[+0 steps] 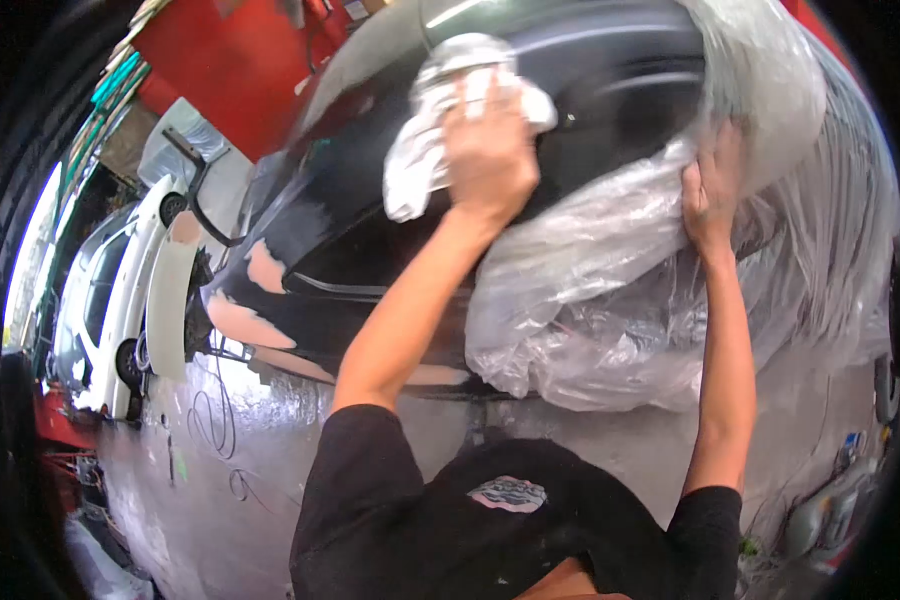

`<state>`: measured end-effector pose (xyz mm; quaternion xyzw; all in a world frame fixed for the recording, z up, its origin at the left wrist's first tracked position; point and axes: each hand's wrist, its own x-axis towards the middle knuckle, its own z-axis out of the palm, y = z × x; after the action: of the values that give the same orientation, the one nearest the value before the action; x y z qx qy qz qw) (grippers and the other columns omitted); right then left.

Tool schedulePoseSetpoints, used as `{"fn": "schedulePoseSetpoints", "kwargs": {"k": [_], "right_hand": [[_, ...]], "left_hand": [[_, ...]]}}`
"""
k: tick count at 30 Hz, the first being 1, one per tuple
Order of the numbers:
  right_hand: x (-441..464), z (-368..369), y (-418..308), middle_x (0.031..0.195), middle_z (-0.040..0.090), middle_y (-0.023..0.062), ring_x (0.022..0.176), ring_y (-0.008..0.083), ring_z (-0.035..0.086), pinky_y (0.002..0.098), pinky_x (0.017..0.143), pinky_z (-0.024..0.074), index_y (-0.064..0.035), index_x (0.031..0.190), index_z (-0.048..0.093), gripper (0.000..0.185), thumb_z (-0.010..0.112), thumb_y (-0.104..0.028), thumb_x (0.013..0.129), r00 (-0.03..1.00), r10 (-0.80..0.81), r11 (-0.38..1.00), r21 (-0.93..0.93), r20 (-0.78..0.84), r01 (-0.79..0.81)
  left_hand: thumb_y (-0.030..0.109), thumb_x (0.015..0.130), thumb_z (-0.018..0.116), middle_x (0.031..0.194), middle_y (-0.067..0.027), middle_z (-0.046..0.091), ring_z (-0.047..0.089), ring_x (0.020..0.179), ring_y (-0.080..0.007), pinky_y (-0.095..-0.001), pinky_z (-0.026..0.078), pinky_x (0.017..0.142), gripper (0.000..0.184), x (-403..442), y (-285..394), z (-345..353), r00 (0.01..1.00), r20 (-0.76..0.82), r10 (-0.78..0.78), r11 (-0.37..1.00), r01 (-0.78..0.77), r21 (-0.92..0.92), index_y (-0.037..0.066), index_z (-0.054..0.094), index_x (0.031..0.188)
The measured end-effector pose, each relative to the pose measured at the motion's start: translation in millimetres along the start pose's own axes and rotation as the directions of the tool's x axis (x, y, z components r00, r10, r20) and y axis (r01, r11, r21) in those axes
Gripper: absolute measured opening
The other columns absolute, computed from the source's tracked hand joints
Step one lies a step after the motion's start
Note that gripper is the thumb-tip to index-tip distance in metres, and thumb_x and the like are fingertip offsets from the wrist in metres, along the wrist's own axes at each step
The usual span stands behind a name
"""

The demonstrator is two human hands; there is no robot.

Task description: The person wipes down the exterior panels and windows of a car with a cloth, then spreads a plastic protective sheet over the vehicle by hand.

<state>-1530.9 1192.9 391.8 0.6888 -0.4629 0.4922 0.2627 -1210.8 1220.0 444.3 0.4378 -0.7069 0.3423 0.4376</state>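
Observation:
My left hand (490,155) presses a bunched white cloth (420,140) against the black car body panel (610,110), its fingers spread over the cloth. Motion blurs this hand and the cloth a little. My right hand (715,190) lies against the clear plastic sheeting (590,240) that covers the right part of the car. Its thumb stands apart and the fingers stretch upward, with the fingertips blurred. Bare pinkish filler patches (245,322) show on the panel's left end.
A white car (110,300) stands at the left, beside a detached pale panel (170,300). Thin cables (210,420) lie on the grey floor (270,430). A red surface (220,70) rises behind the car. Assorted items lie at the lower right.

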Motion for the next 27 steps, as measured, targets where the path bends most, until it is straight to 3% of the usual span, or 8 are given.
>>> {"fn": "schedulePoseSetpoints", "kwargs": {"k": [5, 8, 11, 12, 13, 18, 21, 27], "right_hand": [[-8, -1, 1, 0.163, 0.034, 0.0194, 0.152, 0.0388, 0.028, 0.0537, 0.125, 0.0144, -0.0104, 0.153, 0.048, 0.062, 0.048, -0.019, 0.092, 1.000, 0.016, 1.000, -0.004, 0.005, -0.016], [-3, -5, -3, 0.161, 0.037, 0.0192, 0.150, 0.0398, 0.031, 0.0527, 0.125, 0.0150, -0.0086, 0.151, 0.050, 0.061, 0.049, -0.017, 0.090, 1.000, 0.002, 1.000, 0.000, -0.008, -0.002], [-6, -4, 1, 0.160, 0.039, 0.0200, 0.150, 0.0406, 0.032, 0.0534, 0.125, 0.0171, -0.0069, 0.148, 0.053, 0.060, 0.049, -0.014, 0.088, 0.998, -0.017, 1.000, 0.000, -0.059, 0.017], [-4, -3, 0, 0.160, 0.039, 0.0202, 0.149, 0.0407, 0.032, 0.0536, 0.125, 0.0174, -0.0068, 0.148, 0.053, 0.060, 0.049, -0.014, 0.088, 0.998, 0.009, 1.000, -0.024, -0.066, -0.011], [-5, -1, -3, 0.159, 0.039, 0.0204, 0.149, 0.0407, 0.032, 0.0539, 0.124, 0.0178, -0.0067, 0.148, 0.053, 0.061, 0.049, -0.013, 0.088, 0.998, 0.031, 0.999, -0.039, -0.062, -0.034], [-2, -2, -10, 0.158, 0.040, 0.0212, 0.148, 0.0443, 0.032, 0.0564, 0.123, 0.0198, -0.0061, 0.146, 0.054, 0.062, 0.051, -0.014, 0.085, 0.998, 0.061, 0.997, -0.042, -0.029, -0.062], [-2, 0, -5, 0.158, 0.039, 0.0212, 0.147, 0.0454, 0.031, 0.0573, 0.123, 0.0201, -0.0064, 0.146, 0.054, 0.063, 0.050, -0.015, 0.084, 0.999, 0.039, 0.997, -0.061, -0.037, -0.041], [-9, 5, 5, 0.159, 0.039, 0.0208, 0.148, 0.0440, 0.032, 0.0567, 0.123, 0.0202, -0.0075, 0.147, 0.054, 0.063, 0.050, -0.019, 0.085, 0.999, 0.031, 0.996, -0.083, -0.042, -0.035]], "left_hand": [[0.023, 0.097, 0.059, 0.132, -0.0165, 0.064, 0.057, 0.123, -0.0438, -0.0553, 0.044, 0.100, 0.033, 72, 3, 12, 0.981, 0.001, 0.195, 0.961, -0.191, -0.202, 0.004, 0.067, 0.124], [0.022, 0.096, 0.061, 0.126, -0.0203, 0.064, 0.058, 0.120, -0.0414, -0.0547, 0.044, 0.099, 0.032, 58, -49, -16, 0.971, 0.156, 0.181, 0.968, -0.149, -0.200, 0.004, 0.068, 0.122], [0.024, 0.095, 0.064, 0.113, -0.0275, 0.063, 0.060, 0.106, -0.0450, -0.0514, 0.047, 0.093, 0.027, 27, -122, -45, 0.984, 0.126, -0.127, 0.964, 0.152, -0.217, 0.004, 0.071, 0.111], [0.025, 0.095, 0.063, 0.111, -0.0254, 0.063, 0.060, 0.101, -0.0436, -0.0508, 0.046, 0.088, 0.028, 24, -128, -49, 0.991, 0.091, -0.094, 0.981, 0.108, -0.162, 0.002, 0.071, 0.110], [0.023, 0.094, 0.063, 0.109, -0.0225, 0.064, 0.058, 0.096, -0.0416, -0.0506, 0.046, 0.085, 0.027, 28, -121, -51, 0.968, 0.192, -0.160, 0.981, 0.177, -0.080, 0.002, 0.071, 0.108], [0.020, 0.092, 0.064, 0.096, -0.0192, 0.063, 0.056, 0.092, -0.0403, -0.0500, 0.044, 0.082, 0.020, 100, -36, 21, 0.999, 0.035, 0.028, 0.993, -0.024, -0.118, 0.001, 0.070, 0.096], [0.019, 0.092, 0.062, 0.100, -0.0218, 0.066, 0.062, 0.097, -0.0409, -0.0516, 0.046, 0.088, 0.029, 158, 31, 81, 0.985, 0.015, 0.171, 0.951, -0.161, -0.265, 0.007, 0.071, 0.117], [0.026, 0.087, 0.064, 0.119, -0.0282, 0.062, 0.060, 0.112, -0.0476, -0.0560, 0.047, 0.100, 0.042, 241, 149, 166, 0.963, 0.162, 0.214, 0.901, -0.131, -0.413, 0.008, 0.064, 0.125]]}}
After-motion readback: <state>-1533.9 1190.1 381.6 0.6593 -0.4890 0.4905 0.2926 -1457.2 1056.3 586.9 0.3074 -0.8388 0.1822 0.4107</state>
